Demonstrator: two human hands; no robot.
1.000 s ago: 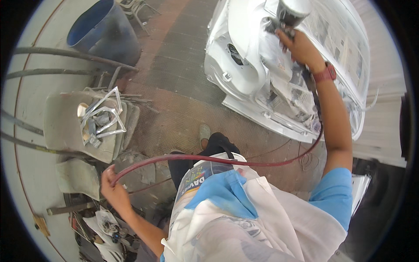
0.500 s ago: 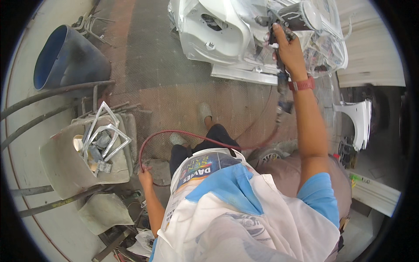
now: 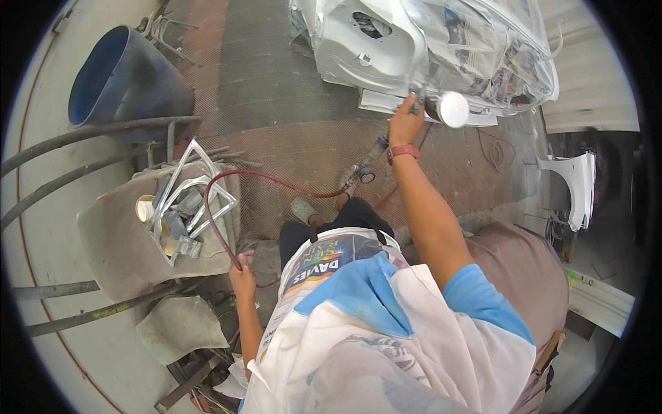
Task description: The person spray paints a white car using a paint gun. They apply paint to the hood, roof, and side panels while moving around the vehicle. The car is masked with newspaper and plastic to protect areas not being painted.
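two things are held: the left grip (image 3: pixel 243 279) is clamped on the hose (image 3: pixel 277 180), just right of the chair (image 3: pixel 110 228), and the right grip (image 3: pixel 405 127) is clamped on the gun (image 3: pixel 452 110), farther to the right of this chair.

The right hand (image 3: pixel 405 129) holds a white-topped spray gun (image 3: pixel 452 110); the left hand (image 3: pixel 243 278), nearer, grips a thin red hose (image 3: pixel 265 176).

Smooth, rubbery red hose (image 3: pixel 269 177), glossy white car body (image 3: pixel 407 34), crinkled newspaper (image 3: pixel 472 52), smooth cup lid (image 3: pixel 454 109), probably plastic.
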